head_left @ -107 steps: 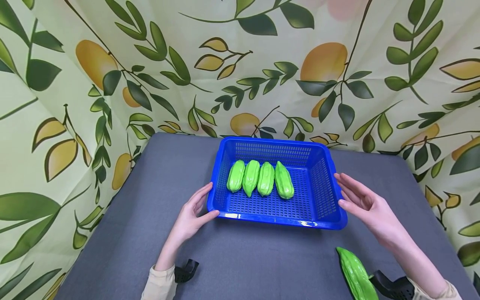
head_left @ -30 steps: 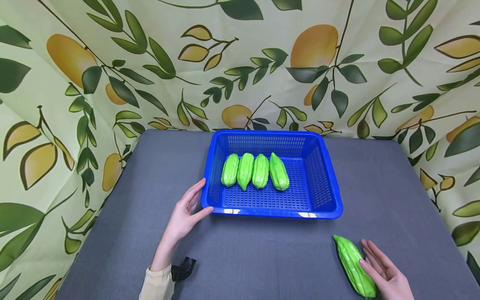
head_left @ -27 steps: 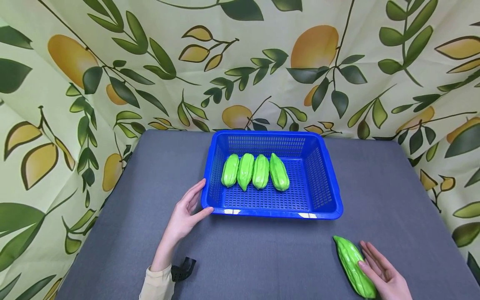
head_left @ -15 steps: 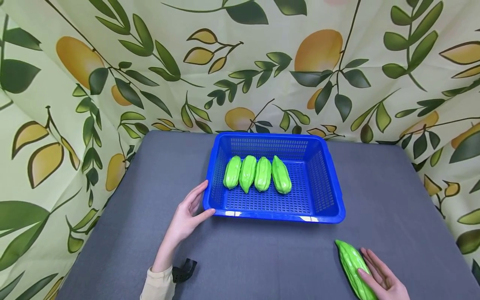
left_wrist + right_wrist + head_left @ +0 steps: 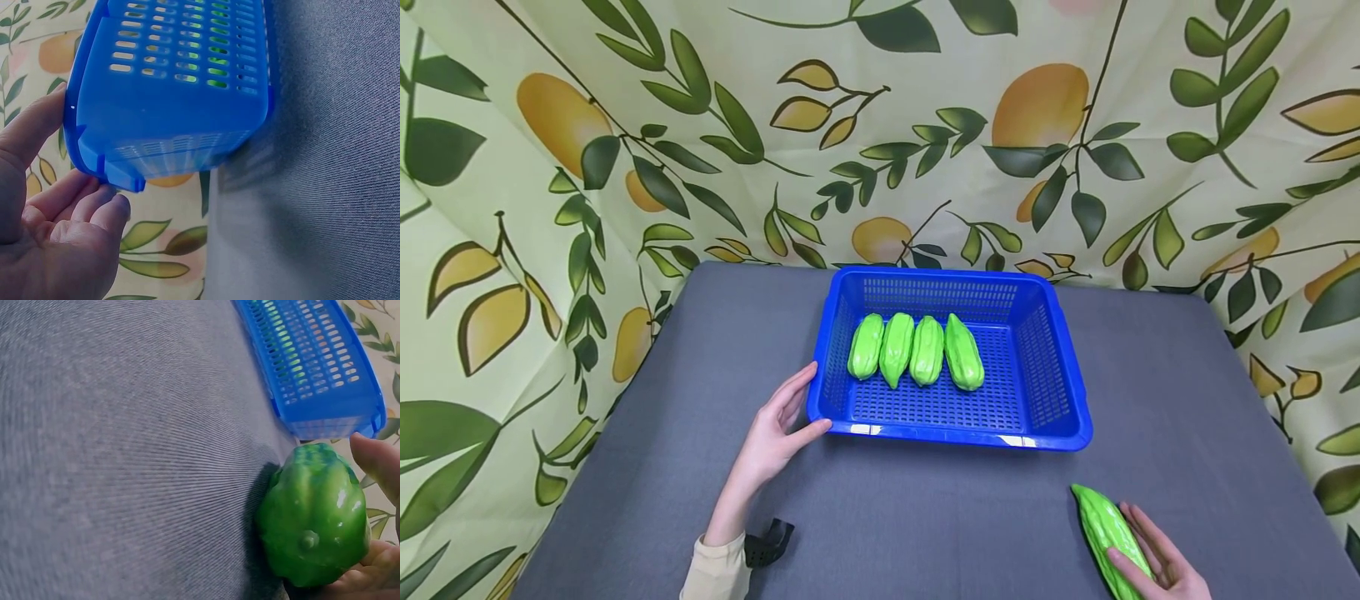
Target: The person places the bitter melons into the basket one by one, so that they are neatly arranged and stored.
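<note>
A blue perforated plastic basket (image 5: 1052,367) stands on the grey table with a row of several green bitter melons (image 5: 927,352) inside, toward its left. My left hand (image 5: 771,437) holds the basket's front left corner, its thumb at the front rim and its fingers along the left side. In the left wrist view, the thumb (image 5: 37,125) meets the rim. Another bitter melon (image 5: 1103,525) lies on the table at the lower right. My right hand (image 5: 1165,560) grips it, thumb across the top and fingers along its right side. The right wrist view shows this melon's blunt end (image 5: 312,525).
The grey table (image 5: 925,517) runs up to a hanging cloth (image 5: 760,192) printed with leaves and fruit, behind and at the left. A black wrist mount (image 5: 769,543) sticks out beside the left sleeve (image 5: 718,571).
My right hand has left the basket's right side and come down to the loose melon; its thumb has lately moved further across it. My left hand stays at the basket's corner.
</note>
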A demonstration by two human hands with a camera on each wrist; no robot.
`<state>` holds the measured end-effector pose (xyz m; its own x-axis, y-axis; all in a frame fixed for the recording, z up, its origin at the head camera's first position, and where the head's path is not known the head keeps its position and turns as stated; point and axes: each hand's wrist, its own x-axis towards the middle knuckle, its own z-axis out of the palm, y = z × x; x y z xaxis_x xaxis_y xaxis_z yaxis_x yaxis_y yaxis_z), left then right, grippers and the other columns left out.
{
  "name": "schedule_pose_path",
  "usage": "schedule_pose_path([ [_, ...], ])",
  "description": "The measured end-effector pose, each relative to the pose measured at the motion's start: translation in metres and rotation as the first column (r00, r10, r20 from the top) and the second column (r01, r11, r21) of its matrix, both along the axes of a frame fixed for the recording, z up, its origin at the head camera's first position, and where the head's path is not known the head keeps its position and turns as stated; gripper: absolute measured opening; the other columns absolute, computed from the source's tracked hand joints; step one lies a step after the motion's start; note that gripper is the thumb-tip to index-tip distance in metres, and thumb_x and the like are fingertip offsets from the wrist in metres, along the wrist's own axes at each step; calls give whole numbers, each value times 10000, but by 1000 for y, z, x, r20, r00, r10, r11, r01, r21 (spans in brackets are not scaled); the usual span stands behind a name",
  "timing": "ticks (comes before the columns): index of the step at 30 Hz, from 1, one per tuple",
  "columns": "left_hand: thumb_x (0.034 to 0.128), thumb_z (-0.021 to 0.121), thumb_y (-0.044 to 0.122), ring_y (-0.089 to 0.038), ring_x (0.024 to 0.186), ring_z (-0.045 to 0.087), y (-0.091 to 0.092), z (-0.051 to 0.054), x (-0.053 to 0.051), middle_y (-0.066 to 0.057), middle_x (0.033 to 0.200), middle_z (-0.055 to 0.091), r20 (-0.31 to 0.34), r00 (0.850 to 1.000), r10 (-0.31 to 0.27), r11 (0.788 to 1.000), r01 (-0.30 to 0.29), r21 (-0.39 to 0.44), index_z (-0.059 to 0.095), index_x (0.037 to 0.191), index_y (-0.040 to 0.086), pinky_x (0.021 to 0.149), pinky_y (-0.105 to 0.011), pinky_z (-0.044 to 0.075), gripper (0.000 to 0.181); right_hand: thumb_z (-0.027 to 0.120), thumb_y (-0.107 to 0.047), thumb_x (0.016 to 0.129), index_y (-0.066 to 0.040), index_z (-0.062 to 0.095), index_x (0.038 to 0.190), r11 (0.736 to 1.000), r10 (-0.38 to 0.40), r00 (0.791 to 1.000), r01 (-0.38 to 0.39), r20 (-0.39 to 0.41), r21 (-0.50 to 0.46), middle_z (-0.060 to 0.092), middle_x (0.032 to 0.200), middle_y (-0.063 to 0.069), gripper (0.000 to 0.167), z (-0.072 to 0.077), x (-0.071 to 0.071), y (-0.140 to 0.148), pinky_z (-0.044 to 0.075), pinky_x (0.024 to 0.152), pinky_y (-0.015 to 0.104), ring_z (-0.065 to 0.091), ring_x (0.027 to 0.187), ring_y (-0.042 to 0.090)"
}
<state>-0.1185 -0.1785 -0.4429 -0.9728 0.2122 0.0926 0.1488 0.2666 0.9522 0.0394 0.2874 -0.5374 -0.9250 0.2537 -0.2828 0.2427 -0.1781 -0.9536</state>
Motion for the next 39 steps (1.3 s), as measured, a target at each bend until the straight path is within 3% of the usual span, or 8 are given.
schedule_pose_path([
  [2,824,726,86,-309,1411,317,0,0,0,-116,1520,342,-2,1000,1,1000,-1,-2,388,1442,93,1115,-356,285,705,721,-23,810,-186,264,1495,994,-25,998,19,54,106,539,1099,-395,839,2,-1,-4,402,811,-46,481,992,-273],
  [8,826,724,85,-312,1410,317,0,-1,0,-119,1518,343,-8,1000,1,1000,-1,-2,389,1441,91,1114,-355,286,700,618,138,820,-347,488,1305,975,46,986,-10,-157,224,557,1176,-356,698,8,1,-15,389,833,-49,501,1050,-226],
  [15,826,721,74,-304,1413,313,0,-1,0,-121,1518,342,-9,1000,-6,1000,6,10,390,1439,85,1116,-342,283,697,711,-143,850,-99,319,1472,892,-24,981,-66,191,448,473,961,-445,736,24,-2,-17,445,672,-17,480,853,-282],
  [20,827,720,74,-298,1412,318,0,0,0,-117,1518,344,-11,1000,-7,1000,7,12,393,1437,83,1117,-335,284,692,710,-173,856,-96,253,1492,947,-43,973,-34,229,319,479,955,-457,787,42,-10,-10,477,672,9,501,855,-278],
  [25,826,718,64,-283,1411,322,1,0,0,-116,1517,347,-17,1000,-8,1000,9,18,395,1434,75,1113,-303,283,688,723,-252,844,-87,213,1505,945,-88,952,-13,293,327,491,898,-453,851,69,-21,5,522,605,94,551,775,-219],
  [30,825,722,73,-287,1411,323,1,0,0,-117,1515,349,-19,1000,-7,1000,7,9,396,1434,78,1111,-304,285,691,671,-224,887,-99,187,1512,940,-35,966,-55,256,335,504,907,-436,801,83,-24,17,538,581,154,598,757,-143],
  [34,826,719,70,-292,1411,320,1,0,0,-122,1517,346,-19,1000,-11,1000,11,10,392,1436,74,1109,-261,288,692,654,-177,900,-265,255,1494,944,-7,981,-58,195,325,544,935,-415,721,88,-24,21,533,567,153,612,752,-122],
  [39,825,717,57,-291,1411,319,0,-1,0,-127,1518,342,-23,1000,-14,1000,15,19,387,1438,66,1088,-152,282,696,594,-34,916,-345,425,1399,954,55,998,-54,5,295,583,1041,-380,599,95,-26,18,522,612,96,613,849,-147],
])
